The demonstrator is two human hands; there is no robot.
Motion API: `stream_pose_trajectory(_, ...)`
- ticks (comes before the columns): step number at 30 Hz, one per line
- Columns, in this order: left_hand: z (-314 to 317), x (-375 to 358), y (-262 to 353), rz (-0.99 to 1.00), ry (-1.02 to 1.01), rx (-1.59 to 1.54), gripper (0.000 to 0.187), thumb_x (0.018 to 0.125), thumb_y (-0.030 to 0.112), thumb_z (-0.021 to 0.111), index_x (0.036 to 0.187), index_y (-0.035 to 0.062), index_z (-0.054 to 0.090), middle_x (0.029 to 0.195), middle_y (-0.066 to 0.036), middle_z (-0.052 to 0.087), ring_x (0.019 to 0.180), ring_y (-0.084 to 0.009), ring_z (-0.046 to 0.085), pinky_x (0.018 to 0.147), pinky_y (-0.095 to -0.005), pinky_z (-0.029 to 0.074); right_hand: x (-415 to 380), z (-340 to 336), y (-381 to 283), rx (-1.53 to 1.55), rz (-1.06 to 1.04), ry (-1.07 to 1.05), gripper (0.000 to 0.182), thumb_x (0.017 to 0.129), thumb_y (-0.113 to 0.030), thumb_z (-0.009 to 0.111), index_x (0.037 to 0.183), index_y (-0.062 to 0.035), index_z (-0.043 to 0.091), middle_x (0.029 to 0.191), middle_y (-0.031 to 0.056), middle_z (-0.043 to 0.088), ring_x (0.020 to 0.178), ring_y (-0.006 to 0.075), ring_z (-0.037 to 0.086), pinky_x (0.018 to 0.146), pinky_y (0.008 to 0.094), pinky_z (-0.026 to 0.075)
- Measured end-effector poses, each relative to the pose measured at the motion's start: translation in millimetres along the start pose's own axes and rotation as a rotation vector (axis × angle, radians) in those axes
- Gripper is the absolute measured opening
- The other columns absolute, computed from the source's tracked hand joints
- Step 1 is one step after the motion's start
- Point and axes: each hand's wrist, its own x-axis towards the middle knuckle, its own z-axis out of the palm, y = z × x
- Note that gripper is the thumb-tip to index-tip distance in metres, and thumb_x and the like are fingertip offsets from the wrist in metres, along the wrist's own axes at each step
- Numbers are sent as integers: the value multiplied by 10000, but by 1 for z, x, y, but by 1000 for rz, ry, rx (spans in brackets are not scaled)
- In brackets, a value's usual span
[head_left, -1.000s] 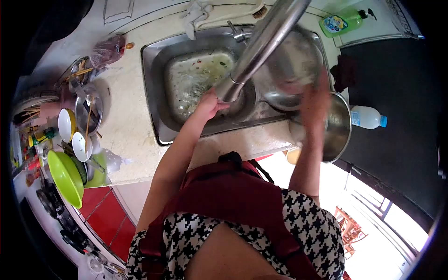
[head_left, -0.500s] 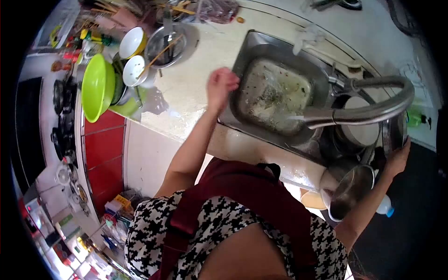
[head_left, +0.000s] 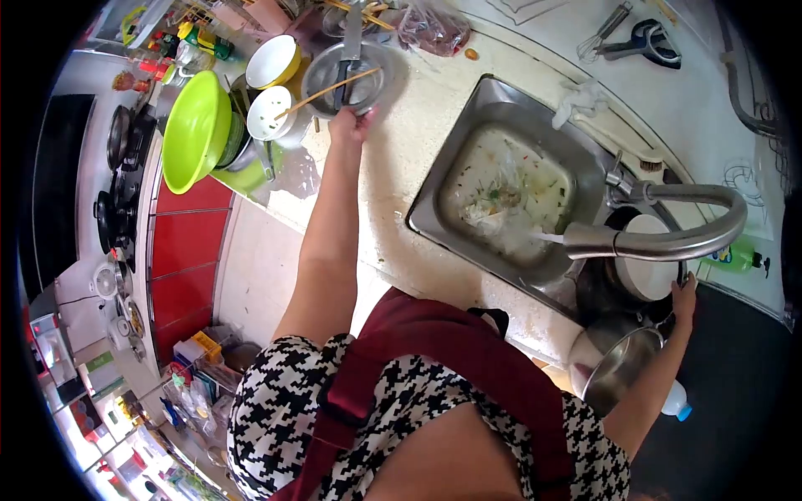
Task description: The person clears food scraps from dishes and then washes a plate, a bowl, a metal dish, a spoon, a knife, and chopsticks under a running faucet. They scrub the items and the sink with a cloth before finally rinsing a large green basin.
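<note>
My left hand [head_left: 349, 127] reaches across the counter to the near rim of a metal bowl [head_left: 313, 82], its fingers curled at the rim. A knife [head_left: 352, 42] and a wooden chopstick [head_left: 338, 90] lie across that bowl. My right hand [head_left: 685, 299] is closed on the edge of a dark pan [head_left: 662, 312], largely hidden among stacked cookware right of the sink. A white round dish [head_left: 650, 271] sits in this stack, and a steel pot [head_left: 622, 367] leans below it. Water runs from the faucet [head_left: 660, 244] into the sink [head_left: 439, 196], where food scraps float.
A green basin [head_left: 196, 134], a yellow-and-white bowl [head_left: 273, 62] and a white bowl [head_left: 269, 115] stand left of the metal bowl. A cloth [head_left: 581, 102] and a brush [head_left: 639, 155] lie behind the sink. A whisk [head_left: 608, 33] and a green bottle [head_left: 735, 255] are farther right.
My left hand has moved from beside the sink to the metal bowl's rim. My right hand has shifted slightly left and down, and the pan held upright there now sits lower among the cookware.
</note>
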Motion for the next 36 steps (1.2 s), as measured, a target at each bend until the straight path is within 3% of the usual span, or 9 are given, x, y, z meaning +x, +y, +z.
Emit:
stream_pose_trajectory(5, -7, -51, -13, 19, -93, 187, 334, 858, -3, 329, 1184, -72, 321, 1105, -223, 489, 925, -346, 559, 736, -476, 535, -25, -28, -30, 39, -77, -80, 480, 821, -200, 529, 1235, 4, 396, 1153, 219, 500, 1042, 334, 499, 868, 375, 384)
stream_pose_trajectory(9, -11, -93, -11, -61, -104, 253, 337, 854, -5, 346, 1182, -76, 314, 1083, -233, 493, 932, -339, 561, 732, -436, 547, -105, -143, -167, 191, 112, -466, 345, 864, -214, 479, 1077, 53, 528, 997, 182, 595, 922, 254, 575, 777, 318, 440)
stream_pose_trajectory(13, -10, -137, -11, -136, -146, 239, 301, 849, -14, 361, 1142, -77, 346, 1081, -223, 505, 919, -319, 576, 725, -412, 556, -196, -127, -256, 1018, -451, -597, 236, 857, -154, 498, 997, 15, 585, 901, 133, 630, 832, 175, 599, 679, 273, 460)
stream_pose_trajectory(15, 1, -173, -5, -161, -183, 260, 310, 836, -29, 367, 1142, -73, 352, 1086, -225, 503, 927, -316, 578, 705, -417, 563, -195, -103, -338, 743, -846, -644, 204, 836, -164, 564, 990, -32, 591, 877, 113, 634, 780, 192, 627, 665, 282, 486)
stream_pose_trajectory(19, -20, -209, -26, -283, -288, 300, 445, 813, -46, 365, 1241, 30, 270, 1106, -212, 487, 884, -331, 591, 594, -357, 576, -188, -21, -463, 1069, -661, -632, 303, 866, -151, 493, 1144, -34, 478, 995, 162, 582, 878, 268, 583, 727, 351, 451)
stream_pose_trajectory(21, -24, -229, -38, -337, -317, 367, 483, 811, -56, 360, 1259, 90, 252, 1136, -186, 470, 896, -312, 586, 589, -349, 574, -170, 16, -499, 839, -674, -283, 324, 866, -151, 490, 1180, -71, 476, 850, 154, 603, 774, 256, 598, 693, 329, 463)
stream_pose_trajectory(23, -16, -252, -51, -382, -312, 388, 467, 796, -49, 381, 1242, 46, 279, 1129, -184, 479, 895, -309, 586, 594, -344, 573, -153, 31, -506, 484, -589, -327, 293, 865, -207, 470, 1124, -72, 490, 822, 171, 611, 743, 322, 593, 668, 405, 461)
stream_pose_trajectory(27, -11, -265, -90, -523, -363, 378, 458, 793, -53, 396, 1227, 57, 300, 1135, -176, 475, 945, -314, 563, 647, -406, 564, -140, 76, -471, 244, -417, -208, 258, 851, -302, 474, 1011, -107, 528, 706, 155, 612, 642, 352, 589, 604, 447, 460)
stream_pose_trajectory(36, 3, -227, -156, -697, -499, 715, 555, 779, -33, 419, 1266, 116, 199, 1145, -169, 462, 922, -347, 573, 628, -451, 558, -151, 108, -377, 917, 89, 56, 205, 777, -217, 590, 933, -90, 553, 678, 63, 581, 596, 188, 580, 572, 307, 449)
